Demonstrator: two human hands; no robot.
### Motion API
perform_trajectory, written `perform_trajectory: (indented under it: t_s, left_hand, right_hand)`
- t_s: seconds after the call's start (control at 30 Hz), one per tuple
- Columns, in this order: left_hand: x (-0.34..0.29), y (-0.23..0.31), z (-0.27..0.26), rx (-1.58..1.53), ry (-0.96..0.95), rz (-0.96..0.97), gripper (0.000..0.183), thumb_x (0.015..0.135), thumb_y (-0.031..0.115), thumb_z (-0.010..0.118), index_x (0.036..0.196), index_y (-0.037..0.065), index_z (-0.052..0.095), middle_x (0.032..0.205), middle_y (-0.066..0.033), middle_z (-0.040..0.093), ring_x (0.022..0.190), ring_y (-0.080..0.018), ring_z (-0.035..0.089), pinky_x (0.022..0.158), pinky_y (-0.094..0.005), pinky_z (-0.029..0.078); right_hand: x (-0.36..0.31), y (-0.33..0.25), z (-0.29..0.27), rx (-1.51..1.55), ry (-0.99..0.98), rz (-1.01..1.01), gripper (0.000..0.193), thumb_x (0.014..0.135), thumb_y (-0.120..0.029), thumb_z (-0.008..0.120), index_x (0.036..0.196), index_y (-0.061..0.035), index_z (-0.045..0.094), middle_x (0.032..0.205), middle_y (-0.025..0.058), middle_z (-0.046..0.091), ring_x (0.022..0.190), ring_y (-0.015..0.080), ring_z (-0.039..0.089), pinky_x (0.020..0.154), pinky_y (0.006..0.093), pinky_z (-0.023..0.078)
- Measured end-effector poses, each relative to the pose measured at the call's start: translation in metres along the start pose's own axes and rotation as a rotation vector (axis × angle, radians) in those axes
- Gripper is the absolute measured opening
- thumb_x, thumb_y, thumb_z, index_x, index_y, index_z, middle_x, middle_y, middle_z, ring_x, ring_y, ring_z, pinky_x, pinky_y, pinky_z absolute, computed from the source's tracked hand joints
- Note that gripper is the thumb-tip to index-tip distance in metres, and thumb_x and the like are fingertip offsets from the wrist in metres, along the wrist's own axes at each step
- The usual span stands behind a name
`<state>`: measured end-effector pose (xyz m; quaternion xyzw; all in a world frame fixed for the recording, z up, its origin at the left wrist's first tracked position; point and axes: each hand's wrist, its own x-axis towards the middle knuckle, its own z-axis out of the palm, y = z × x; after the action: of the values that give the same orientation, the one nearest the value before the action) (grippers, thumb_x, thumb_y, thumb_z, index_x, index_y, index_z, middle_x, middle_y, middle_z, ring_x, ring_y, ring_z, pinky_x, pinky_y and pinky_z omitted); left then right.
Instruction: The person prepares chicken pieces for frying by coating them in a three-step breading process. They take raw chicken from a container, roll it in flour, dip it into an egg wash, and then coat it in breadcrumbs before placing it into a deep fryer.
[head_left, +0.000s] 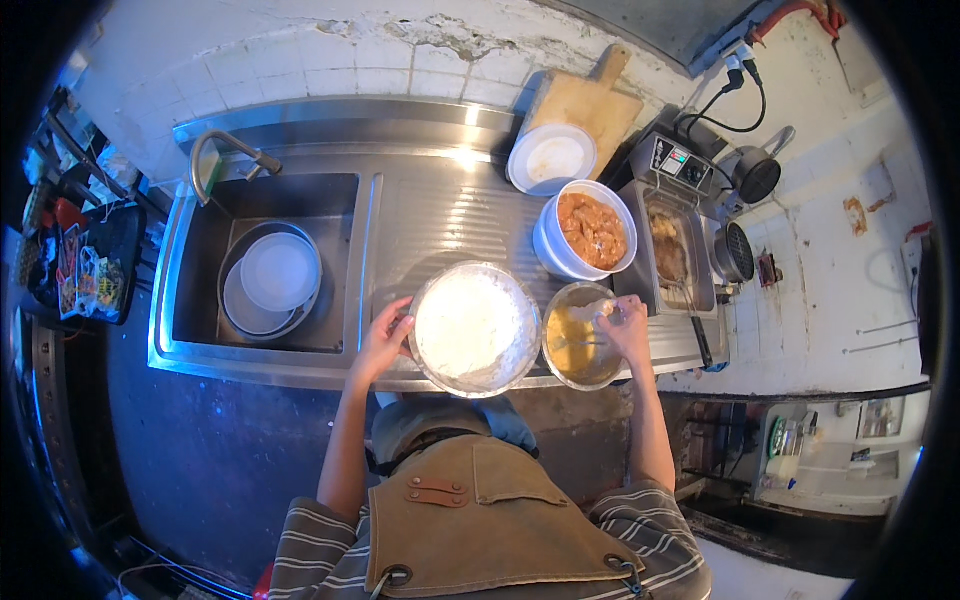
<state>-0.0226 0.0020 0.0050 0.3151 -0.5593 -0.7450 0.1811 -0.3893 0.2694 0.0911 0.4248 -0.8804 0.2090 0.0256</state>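
My left hand [384, 340] grips the left rim of a metal bowl [474, 328] filled with white flour-like powder. Just right of it, a smaller metal bowl [577, 350] contains yellow liquid that looks like beaten egg. Above its right side, my right hand [627, 327] pinches a small pale, coated piece of food [604, 309]. A thin utensil appears to lie in the yellow liquid. Behind these bowls stands a white tub [553, 241] of orange-red marinated meat pieces [592, 232].
A deep fryer [670, 240] with a basket handle [702, 342] sits at the right. A white lid [552, 160] leans near a wooden cutting board [580, 105]. To the left, a sink [195, 280] contains a round pan and white plates or lids [280, 272], beneath a faucet [230, 150].
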Motion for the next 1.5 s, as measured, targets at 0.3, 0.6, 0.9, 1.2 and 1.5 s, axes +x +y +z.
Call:
perform_trajectory:
  t_s: [0.3, 0.6, 0.9, 1.2, 1.5]
  left_hand:
    - [-0.004, 0.014, 0.006, 0.036, 0.001, -0.020, 0.048, 0.103, 0.016, 0.050, 0.149, 0.018, 0.037, 0.107, -0.0057, 0.060, 0.094, -0.0114, 0.058, 0.071, -0.0270, 0.055]
    - [-0.001, -0.001, 0.011, 0.052, 0.039, -0.023, 0.050, 0.104, 0.018, 0.046, 0.152, 0.017, 0.030, 0.109, -0.0072, 0.061, 0.095, -0.0139, 0.058, 0.074, -0.0297, 0.054]
    - [-0.008, 0.007, 0.015, 0.158, 0.111, -0.091, 0.050, 0.104, 0.019, 0.047, 0.151, 0.020, 0.030, 0.107, -0.0057, 0.062, 0.095, -0.0129, 0.057, 0.067, -0.0283, 0.052]
    - [-0.011, 0.014, 0.018, 0.118, 0.102, -0.095, 0.049, 0.104, 0.020, 0.047, 0.150, 0.018, 0.032, 0.106, -0.0058, 0.061, 0.094, -0.0128, 0.058, 0.066, -0.0271, 0.052]
    - [-0.013, 0.012, 0.013, 0.106, 0.091, -0.092, 0.049, 0.104, 0.021, 0.048, 0.150, 0.017, 0.032, 0.110, -0.0068, 0.060, 0.097, -0.0138, 0.058, 0.070, -0.0301, 0.055]
  right_hand:
    - [0.012, 0.004, -0.039, -0.082, 0.082, -0.029, 0.031, 0.070, -0.013, 0.076, 0.099, -0.0055, 0.065, 0.088, 0.0109, 0.066, 0.084, 0.0304, 0.060, 0.082, 0.0395, 0.047]
    - [0.015, 0.002, -0.043, 0.241, -0.003, 0.211, 0.030, 0.075, -0.014, 0.075, 0.102, -0.0057, 0.064, 0.088, 0.0109, 0.067, 0.082, 0.0271, 0.061, 0.081, 0.0392, 0.049]
    - [0.000, -0.019, -0.046, -0.106, 0.154, 0.013, 0.030, 0.076, -0.010, 0.071, 0.104, -0.0040, 0.062, 0.092, 0.0149, 0.065, 0.089, 0.0347, 0.056, 0.082, 0.0453, 0.045]
    - [0.003, -0.018, -0.041, 0.026, 0.148, 0.107, 0.030, 0.075, -0.010, 0.070, 0.103, -0.0038, 0.060, 0.090, 0.0151, 0.064, 0.090, 0.0343, 0.056, 0.081, 0.0450, 0.045]
    - [-0.001, -0.046, -0.047, -0.219, 0.137, -0.012, 0.031, 0.074, -0.011, 0.072, 0.102, -0.0087, 0.060, 0.095, 0.0090, 0.065, 0.091, 0.0335, 0.057, 0.079, 0.0470, 0.045]
